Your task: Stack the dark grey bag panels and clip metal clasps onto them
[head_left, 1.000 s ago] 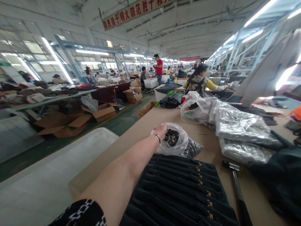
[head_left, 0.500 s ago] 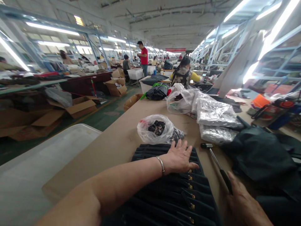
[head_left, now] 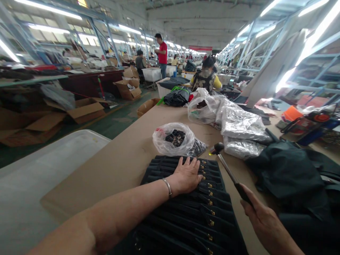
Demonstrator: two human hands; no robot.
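Dark layered fabric pieces [head_left: 186, 212] with brass-coloured zip pulls along their right side lie on the brown table. My left hand [head_left: 186, 175], a metal bangle on its wrist, rests flat on the far part of them, fingers spread. To the right, my right hand [head_left: 259, 209] grips the black handle of a small hammer [head_left: 230, 170]; its head is raised near the far right corner of the fabric. Just beyond the fabric sits an open clear plastic bag [head_left: 172, 140] of small dark and metallic parts.
Shiny plastic-wrapped packs [head_left: 243, 124] and dark green cloth [head_left: 294, 173] lie on the right. A white bin [head_left: 77, 152] stands at the left table edge. Cardboard boxes [head_left: 86, 109] are on the floor. A person [head_left: 205, 78] sits beyond the table.
My left hand has slid left on the fabric, uncovering more zip pulls. My right hand has lifted the hammer off the table and moved it slightly left.
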